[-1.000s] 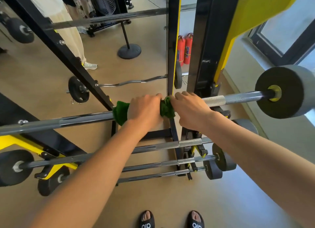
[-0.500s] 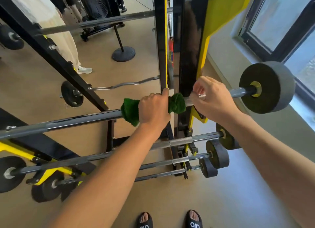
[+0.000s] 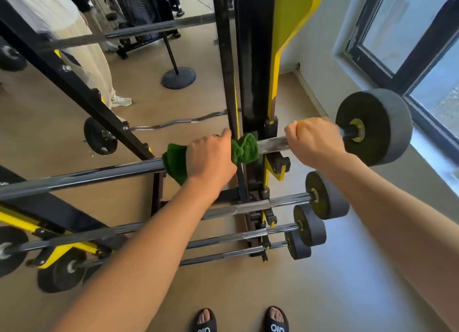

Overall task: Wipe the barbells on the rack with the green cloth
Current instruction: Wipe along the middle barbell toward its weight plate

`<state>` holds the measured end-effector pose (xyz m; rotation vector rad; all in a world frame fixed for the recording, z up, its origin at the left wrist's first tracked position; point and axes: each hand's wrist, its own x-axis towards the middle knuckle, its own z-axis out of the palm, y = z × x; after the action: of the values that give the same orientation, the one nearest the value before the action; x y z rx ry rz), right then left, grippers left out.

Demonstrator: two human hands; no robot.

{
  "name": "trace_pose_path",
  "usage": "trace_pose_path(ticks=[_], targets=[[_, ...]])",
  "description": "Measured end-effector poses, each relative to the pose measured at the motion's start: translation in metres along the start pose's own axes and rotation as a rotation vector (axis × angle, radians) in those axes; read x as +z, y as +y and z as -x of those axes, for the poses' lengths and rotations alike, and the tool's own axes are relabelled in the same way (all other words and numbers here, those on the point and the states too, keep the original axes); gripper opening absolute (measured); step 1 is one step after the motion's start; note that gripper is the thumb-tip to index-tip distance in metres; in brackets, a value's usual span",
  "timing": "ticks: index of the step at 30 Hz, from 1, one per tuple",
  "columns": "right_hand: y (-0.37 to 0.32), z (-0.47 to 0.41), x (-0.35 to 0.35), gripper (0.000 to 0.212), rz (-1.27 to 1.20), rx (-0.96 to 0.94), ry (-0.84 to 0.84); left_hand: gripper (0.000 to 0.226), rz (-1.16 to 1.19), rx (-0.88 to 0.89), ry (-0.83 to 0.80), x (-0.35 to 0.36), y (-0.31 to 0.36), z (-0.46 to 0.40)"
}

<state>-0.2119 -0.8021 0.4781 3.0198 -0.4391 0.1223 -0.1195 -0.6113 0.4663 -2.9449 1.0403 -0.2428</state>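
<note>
A steel barbell (image 3: 82,176) lies across the black and yellow rack (image 3: 253,78) at chest height, with a dark round weight (image 3: 377,125) on its right end. The green cloth (image 3: 244,149) is wrapped around the bar beside the rack's upright. My left hand (image 3: 211,158) grips the cloth and the bar under it. My right hand (image 3: 314,140) holds the bare knurled bar farther right, close to the weight. Three more barbells (image 3: 250,206) rest on lower pegs of the rack.
A curl bar (image 3: 173,124) with a small plate hangs behind the rack. Another person's light trousers and shoe (image 3: 121,101) stand at the back left near a round stand base (image 3: 178,77). A window (image 3: 407,34) and wall close the right side. My sandalled feet (image 3: 242,321) are below.
My right hand has slid right along the bar from beside the cloth to near the weight. My left hand with the cloth has shifted slightly right, up to the upright.
</note>
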Motion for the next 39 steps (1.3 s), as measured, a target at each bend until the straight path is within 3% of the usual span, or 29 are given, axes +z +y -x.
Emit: trace_pose_path(ticks=[2, 6, 9, 13, 16, 22, 31, 35, 39], targets=[[0.001, -0.003, 0.002, 0.019, 0.063, 0.061, -0.031, 0.057, -0.075, -0.003, 0.154, 0.009, 0.022, 0.007], [0.003, -0.014, 0.01, 0.031, -0.002, 0.099, -0.003, 0.077, -0.028, -0.038, 0.072, 0.006, 0.053, -0.005], [0.004, -0.012, 0.01, 0.034, -0.051, 0.116, 0.038, 0.069, -0.064, 0.022, 0.067, 0.009, 0.045, -0.01], [0.008, -0.01, 0.008, 0.041, -0.106, 0.111, 0.027, 0.04, 0.072, 0.152, 0.105, 0.012, 0.027, -0.013], [0.013, -0.012, 0.012, 0.04, -0.116, 0.123, 0.049, 0.034, 0.09, 0.194, 0.083, 0.012, -0.001, -0.004], [0.011, -0.012, 0.019, 0.018, 0.118, -0.013, 0.028, 0.041, -0.003, 0.063, 0.028, 0.003, -0.031, 0.01], [0.008, -0.014, 0.023, 0.024, 0.046, 0.014, 0.071, 0.058, -0.164, 0.061, 0.042, 0.005, 0.075, -0.004], [0.014, -0.011, 0.022, 0.021, 0.086, -0.029, 0.07, 0.05, -0.076, 0.202, 0.036, 0.005, 0.03, 0.001], [0.016, -0.01, 0.021, 0.017, 0.112, -0.067, 0.063, 0.054, 0.03, 0.191, 0.009, 0.0, -0.021, 0.006]])
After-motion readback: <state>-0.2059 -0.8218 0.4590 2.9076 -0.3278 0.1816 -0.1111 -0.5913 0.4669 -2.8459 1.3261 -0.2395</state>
